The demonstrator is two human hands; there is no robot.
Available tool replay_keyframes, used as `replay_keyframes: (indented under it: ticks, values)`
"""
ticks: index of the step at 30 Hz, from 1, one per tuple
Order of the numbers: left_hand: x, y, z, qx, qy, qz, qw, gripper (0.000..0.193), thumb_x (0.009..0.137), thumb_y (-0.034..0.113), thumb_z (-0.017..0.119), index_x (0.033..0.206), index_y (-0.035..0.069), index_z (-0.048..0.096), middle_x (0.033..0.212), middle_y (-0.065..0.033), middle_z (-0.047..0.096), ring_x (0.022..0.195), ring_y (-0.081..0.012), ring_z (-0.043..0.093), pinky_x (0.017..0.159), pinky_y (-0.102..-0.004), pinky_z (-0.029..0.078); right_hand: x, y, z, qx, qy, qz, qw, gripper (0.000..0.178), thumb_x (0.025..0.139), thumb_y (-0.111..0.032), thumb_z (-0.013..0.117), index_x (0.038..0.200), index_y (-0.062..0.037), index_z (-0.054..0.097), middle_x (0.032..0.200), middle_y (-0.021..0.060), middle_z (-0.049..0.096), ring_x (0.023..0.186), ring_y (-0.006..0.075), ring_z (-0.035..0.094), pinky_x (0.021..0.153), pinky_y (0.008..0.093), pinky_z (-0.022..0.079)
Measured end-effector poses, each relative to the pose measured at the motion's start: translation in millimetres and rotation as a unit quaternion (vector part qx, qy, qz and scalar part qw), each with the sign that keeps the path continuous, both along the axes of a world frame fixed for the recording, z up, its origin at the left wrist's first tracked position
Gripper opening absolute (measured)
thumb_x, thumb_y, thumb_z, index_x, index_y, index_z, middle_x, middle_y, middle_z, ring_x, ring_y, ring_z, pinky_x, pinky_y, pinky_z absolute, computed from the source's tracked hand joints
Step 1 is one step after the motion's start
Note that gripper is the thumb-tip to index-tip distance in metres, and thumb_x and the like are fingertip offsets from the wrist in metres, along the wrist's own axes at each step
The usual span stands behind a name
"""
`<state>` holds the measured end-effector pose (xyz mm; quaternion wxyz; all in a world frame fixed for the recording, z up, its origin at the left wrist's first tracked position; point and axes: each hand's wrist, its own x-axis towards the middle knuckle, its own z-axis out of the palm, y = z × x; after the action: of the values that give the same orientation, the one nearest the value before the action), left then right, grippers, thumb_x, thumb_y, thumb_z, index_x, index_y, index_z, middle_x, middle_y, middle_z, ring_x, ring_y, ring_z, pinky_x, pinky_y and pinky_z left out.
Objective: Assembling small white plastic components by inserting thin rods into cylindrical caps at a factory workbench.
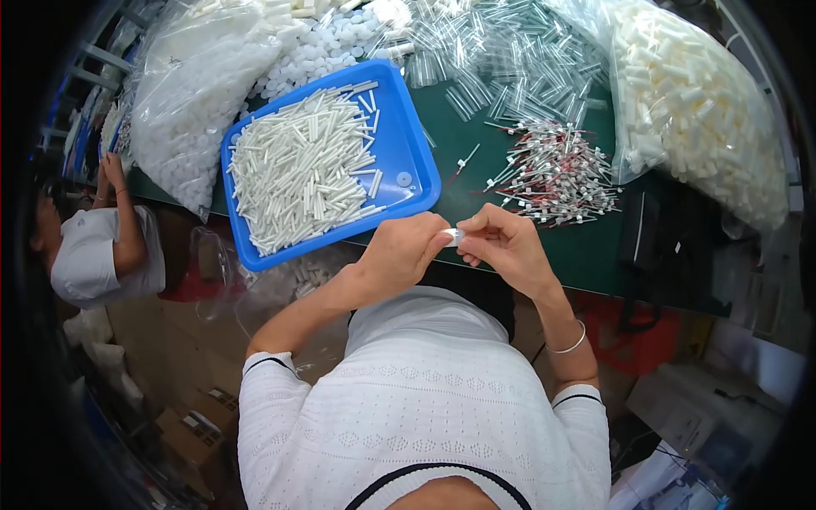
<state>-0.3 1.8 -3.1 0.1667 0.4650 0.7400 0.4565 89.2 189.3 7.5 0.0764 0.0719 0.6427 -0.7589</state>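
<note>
Just beyond the table's near edge, my left hand [398, 252] and my right hand [512, 248] meet fingertip to fingertip. Between them is a small white cylindrical piece [452, 237], pinched from both sides by thumbs and fingers. Its ends are hidden by my fingertips. To the left of my hands lies a blue tray [414, 161] heaped with thin white rods [297, 166]. Beyond my right hand is a pile of small white-tipped parts with red wires [557, 174]. One such wired part [463, 159] lies alone between tray and pile.
Clear plastic tubes [510, 55] spread over the green table [463, 191] at the back. A bag of white caps [191, 110] stands far left, near loose caps [319, 59]. On the right sits a bag of cream cylinders [693, 110]. Another person [106, 246] works at left.
</note>
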Motion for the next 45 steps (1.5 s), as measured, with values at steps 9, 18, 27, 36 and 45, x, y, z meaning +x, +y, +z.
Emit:
replay_keyframes:
  ticks: [9,18,27,36,45]
  values:
    - [5.1,3.9,12.5,-0.020,-0.067,0.038,0.997,0.019,0.081,0.009,0.068,0.097,0.002,0.060,0.083,-0.0135,0.060,0.073,-0.0313,0.060,0.063,-0.0375,0.047,12.4,-11.7,-15.8,0.057,0.142,-0.104,0.983,0.020,0.082,0.005,0.065,0.102,0.0018,0.067,0.097,0.0089,0.064,0.085,0.0111,0.061,0.075,0.0227,0.051]
    - [14.4,11.2,8.9,0.006,0.064,0.027,0.998,0.020,0.081,0.009,0.068,0.097,0.002,0.060,0.085,-0.0138,0.060,0.073,-0.0329,0.060,0.062,-0.0383,0.046,12.9,-3.2,-31.5,0.125,0.244,-0.097,0.957,0.023,0.080,0.005,0.069,0.101,-0.0029,0.070,0.099,0.0073,0.061,0.082,0.0090,0.055,0.071,0.0214,0.046]
    - [19.1,14.3,5.5,0.021,-0.232,-0.056,0.971,0.034,0.099,0.030,0.046,0.086,0.000,0.059,0.059,-0.0075,0.050,0.054,-0.0179,0.048,0.053,-0.0293,0.038,18.4,-2.3,-33.9,-0.183,0.141,-0.017,0.973,0.018,0.086,-0.005,0.066,0.102,0.0033,0.064,0.097,0.0079,0.053,0.086,0.0125,0.054,0.075,0.0245,0.046]
    - [26.3,21.6,-4.6,0.099,-0.679,-0.039,0.727,0.056,0.100,0.053,0.023,0.081,0.008,0.049,0.074,-0.0015,0.047,0.067,-0.0113,0.041,0.063,-0.0242,0.037,22.6,-3.0,-14.4,0.225,0.254,-0.138,0.931,0.068,0.065,-0.014,0.084,0.124,-0.0024,0.052,0.112,0.0103,0.056,0.101,0.0208,0.055,0.086,0.0315,0.045]
    - [45.7,28.5,-18.6,0.184,-0.762,-0.029,0.620,0.053,0.101,0.051,0.020,0.083,0.009,0.047,0.082,-0.0049,0.050,0.077,-0.0151,0.048,0.076,-0.0296,0.043,18.3,-23.9,-22.2,0.445,0.358,-0.134,0.810,0.073,0.056,-0.005,0.077,0.122,0.0010,0.049,0.116,0.0177,0.054,0.094,0.0326,0.058,0.076,0.0366,0.052]
